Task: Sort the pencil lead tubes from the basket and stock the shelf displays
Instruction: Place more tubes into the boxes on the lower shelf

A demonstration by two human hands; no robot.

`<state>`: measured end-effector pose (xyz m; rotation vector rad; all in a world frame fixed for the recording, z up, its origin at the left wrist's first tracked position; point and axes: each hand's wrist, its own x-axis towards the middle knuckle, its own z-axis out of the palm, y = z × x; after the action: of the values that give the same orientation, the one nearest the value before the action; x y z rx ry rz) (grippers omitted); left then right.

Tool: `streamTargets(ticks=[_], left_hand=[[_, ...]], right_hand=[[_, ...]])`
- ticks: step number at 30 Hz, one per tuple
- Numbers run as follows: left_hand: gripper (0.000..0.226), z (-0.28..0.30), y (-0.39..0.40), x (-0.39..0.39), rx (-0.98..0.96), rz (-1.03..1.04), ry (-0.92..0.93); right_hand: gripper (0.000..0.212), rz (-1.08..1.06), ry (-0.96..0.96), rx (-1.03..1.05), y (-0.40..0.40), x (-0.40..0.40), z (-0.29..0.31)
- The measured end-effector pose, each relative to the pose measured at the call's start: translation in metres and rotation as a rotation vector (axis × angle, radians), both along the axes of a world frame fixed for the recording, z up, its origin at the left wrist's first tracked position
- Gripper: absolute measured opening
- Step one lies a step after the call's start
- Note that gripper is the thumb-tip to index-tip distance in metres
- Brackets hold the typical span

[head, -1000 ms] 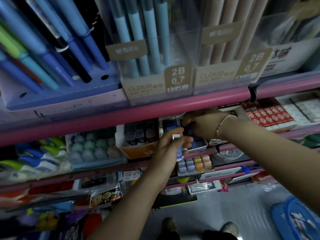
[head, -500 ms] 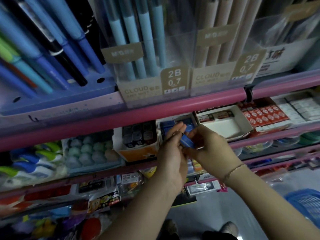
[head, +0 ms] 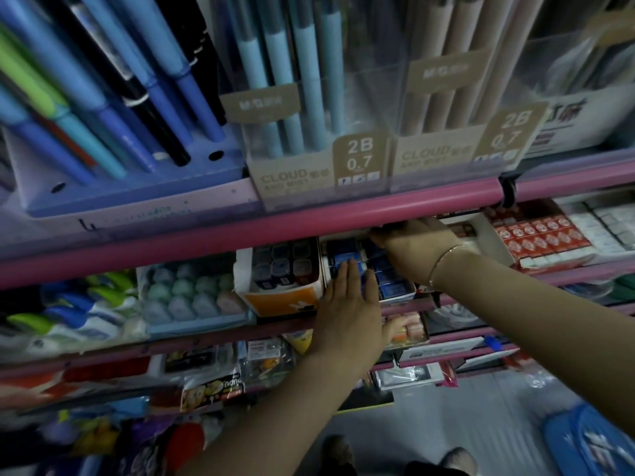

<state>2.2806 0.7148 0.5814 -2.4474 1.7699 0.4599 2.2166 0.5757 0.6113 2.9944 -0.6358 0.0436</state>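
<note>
My left hand (head: 347,304) lay flat, fingers straight, on the blue lead tubes (head: 338,261) in their display box (head: 395,297); right hand (head: 412,247) reached deeper in, grip hidden, couldn't tell.

Both arms are bare, with no sleeves showing. The right hand (head: 417,250) has a thin gold chain bracelet (head: 443,257) around its wrist. The left hand (head: 348,310) wears nothing. Two light-coloured shoes (head: 457,458) show at the bottom.
</note>
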Motion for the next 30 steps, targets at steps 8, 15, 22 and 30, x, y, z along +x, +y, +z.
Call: streamTargets(ticks=[8,15,22,30], left_hand=[[0.069,-0.004,-0.002,0.005,-0.006,-0.019,-0.025],[0.057,-0.001,-0.006,0.007,-0.045,-0.055,-0.103],[0.058,-0.002,-0.004,0.007,-0.081,-0.083,-0.140],[0.055,0.022,-0.009,0.008,0.078,-0.083,-0.089]], right_hand=[[0.036,0.054,0.106,0.114,-0.004,0.005,-0.001],[0.025,-0.085,0.093,0.321,0.000,0.026,-0.005],[0.034,-0.226,-0.010,0.454,0.001,0.040,-0.024],[0.039,-0.106,0.057,0.257,0.000,0.014,-0.001]])
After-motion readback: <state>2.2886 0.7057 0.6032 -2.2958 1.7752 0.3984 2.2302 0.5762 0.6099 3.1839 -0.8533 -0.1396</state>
